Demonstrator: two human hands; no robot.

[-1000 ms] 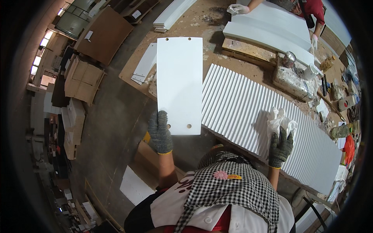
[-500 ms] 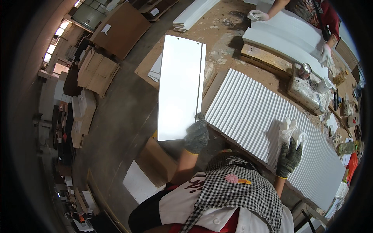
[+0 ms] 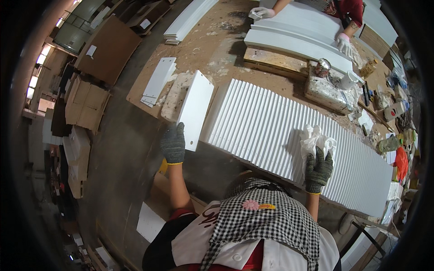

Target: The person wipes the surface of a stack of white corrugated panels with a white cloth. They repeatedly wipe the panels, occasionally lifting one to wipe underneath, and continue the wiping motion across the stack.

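Note:
My left hand (image 3: 173, 143), in a dark knitted glove with a yellow cuff, grips the near end of a white board (image 3: 195, 110). That board is tilted, with small holes near its end, and its far part is over a paint-spattered block (image 3: 175, 97). My right hand (image 3: 319, 171), gloved alike, has its fingers on a crumpled white cloth (image 3: 314, 140). The cloth rests on a long row of white boards standing on edge (image 3: 262, 126), packed side by side. What the palm holds beneath the cloth is hidden.
A stained worktable (image 3: 212, 45) carries a few flat white boards (image 3: 159, 80) and a stack of long strips (image 3: 190, 20). Across it, a co-worker's gloved hands (image 3: 344, 44) are at a white stack. A metal can (image 3: 323, 67) and white cup (image 3: 349, 80) stand on a crusted block.
The board in my left hand has turned from showing its broad face to a narrower, slanted view, and sits lower. My right hand stays at the cloth. The whole view has shifted.

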